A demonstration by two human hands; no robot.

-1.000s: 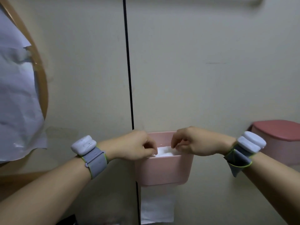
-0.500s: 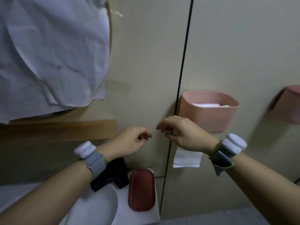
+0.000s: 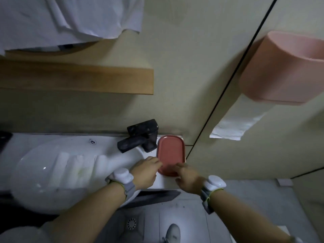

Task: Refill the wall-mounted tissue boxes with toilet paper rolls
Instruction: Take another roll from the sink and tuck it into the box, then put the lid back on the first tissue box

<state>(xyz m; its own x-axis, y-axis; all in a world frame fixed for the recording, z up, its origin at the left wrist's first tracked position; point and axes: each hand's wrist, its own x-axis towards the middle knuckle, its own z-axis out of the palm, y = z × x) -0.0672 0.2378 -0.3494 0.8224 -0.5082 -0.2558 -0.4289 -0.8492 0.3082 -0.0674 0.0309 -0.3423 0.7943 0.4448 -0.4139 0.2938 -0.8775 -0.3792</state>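
Observation:
A pink wall-mounted tissue box (image 3: 280, 71) hangs open-topped at the upper right, with a white paper tail (image 3: 236, 123) dangling below it. Its red lid (image 3: 171, 151) lies flat on the sink ledge beside the tap. My left hand (image 3: 145, 172) grips the lid's near left edge with curled fingers. My right hand (image 3: 187, 178) holds the near end, thumb on top. Three white toilet paper rolls (image 3: 78, 165), blurred, lie in the basin to the left.
A black tap (image 3: 140, 135) stands just left of the lid. The white sink (image 3: 31, 181) fills the lower left. A wooden shelf (image 3: 75, 78) juts from the wall above, with crumpled white paper (image 3: 61, 18) over it. A floor drain (image 3: 131, 223) and a shoe (image 3: 173, 232) show below.
Both hands left the pink box's open top and dropped to the sink ledge, where they now take hold of the red lid. The view tilted down and to the left.

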